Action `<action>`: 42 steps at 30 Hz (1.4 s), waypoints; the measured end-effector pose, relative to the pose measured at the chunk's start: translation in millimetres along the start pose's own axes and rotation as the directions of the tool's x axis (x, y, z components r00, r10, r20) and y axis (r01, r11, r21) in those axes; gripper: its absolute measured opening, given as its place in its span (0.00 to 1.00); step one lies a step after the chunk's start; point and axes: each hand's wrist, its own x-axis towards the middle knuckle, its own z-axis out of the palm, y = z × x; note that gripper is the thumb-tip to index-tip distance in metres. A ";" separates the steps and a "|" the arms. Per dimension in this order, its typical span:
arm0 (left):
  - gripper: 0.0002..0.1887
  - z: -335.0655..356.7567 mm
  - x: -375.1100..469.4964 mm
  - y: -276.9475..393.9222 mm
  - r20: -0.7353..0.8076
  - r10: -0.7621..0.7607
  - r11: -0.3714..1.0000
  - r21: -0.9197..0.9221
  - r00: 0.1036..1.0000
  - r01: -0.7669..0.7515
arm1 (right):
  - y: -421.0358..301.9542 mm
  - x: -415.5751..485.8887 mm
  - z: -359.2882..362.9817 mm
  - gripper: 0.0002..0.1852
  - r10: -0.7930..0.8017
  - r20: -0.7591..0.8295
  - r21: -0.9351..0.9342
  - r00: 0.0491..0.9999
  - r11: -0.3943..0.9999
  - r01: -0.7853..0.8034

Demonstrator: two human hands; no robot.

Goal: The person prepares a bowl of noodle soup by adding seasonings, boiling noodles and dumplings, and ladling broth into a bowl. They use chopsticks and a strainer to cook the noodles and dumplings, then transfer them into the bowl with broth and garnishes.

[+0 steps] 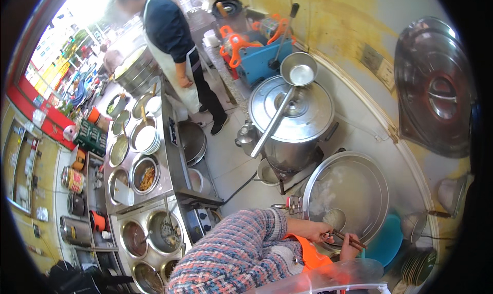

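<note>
Over the near rim of a large steel pot [348,193] of cloudy liquid, my two hands are close together. My left hand [321,232], its arm in a multicoloured knitted sleeve, closes round the handle of a round ladle or strainer [334,219] whose bowl rests at the liquid's surface. Just right of it, my right hand [349,247] grips thin brown sticks, apparently chopsticks [356,244], which reach across towards the left hand. The exact finger grips are partly hidden. White steam or foam shows in the pot's left part.
A lidded steel pot [290,113] bears a long-handled steel dipper [299,68]. Near my right hand stands a teal basin [385,240]. Left, a steel counter [165,159] holds food tubs and stacked bowls [146,139]. A person in an apron [169,62] stands beyond. A transparent shield [346,274] crosses the bottom.
</note>
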 end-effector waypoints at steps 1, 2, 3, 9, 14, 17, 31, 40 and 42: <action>0.13 -1.2 3.9 -1.4 0.025 -0.004 1.000 -0.008 1.000 0.004 | 7.7 2.1 5.8 0.07 -0.019 0.020 0.067 1.000 0.998 0.018; 0.12 -3.1 7.9 -1.9 0.015 0.010 1.000 0.024 1.000 -0.010 | 14.4 5.3 12.2 0.07 0.000 0.026 0.076 1.000 0.997 -0.002; 0.11 -5.0 12.8 -3.0 0.017 0.014 0.999 0.044 1.000 -0.015 | 21.1 8.4 17.2 0.07 -0.022 0.046 0.038 0.999 0.999 0.021; 0.09 -7.9 29.0 -1.8 0.045 0.001 0.999 0.054 0.999 -0.003 | 24.2 28.5 24.2 0.10 0.095 0.150 0.122 0.984 0.986 -0.114; 0.10 -1.2 9.7 -6.7 -0.015 0.028 1.000 -0.006 0.999 -0.028 | -10.8 29.5 12.1 0.13 0.052 -0.032 0.257 0.998 0.965 -0.042; 0.11 1.9 1.3 -8.9 -0.072 0.083 0.996 0.020 0.994 -0.082 | -20.8 27.6 6.8 0.12 0.066 0.110 0.220 0.992 0.971 -0.089; 0.11 2.0 11.4 -12.4 -0.044 0.067 0.997 0.028 0.997 -0.066 | -15.2 24.6 -11.4 0.13 -0.093 0.146 -0.154 0.985 0.981 0.116; 0.13 -2.6 7.1 -6.3 0.009 -0.065 0.997 0.033 0.998 0.065 | -23.9 23.8 -5.1 0.13 -0.072 0.053 -0.214 0.996 0.973 0.081; 0.12 -1.0 4.0 -4.4 0.060 -0.130 0.990 0.058 0.990 0.127 | -32.9 18.0 -9.6 0.14 -0.046 0.071 -0.204 0.996 0.977 0.059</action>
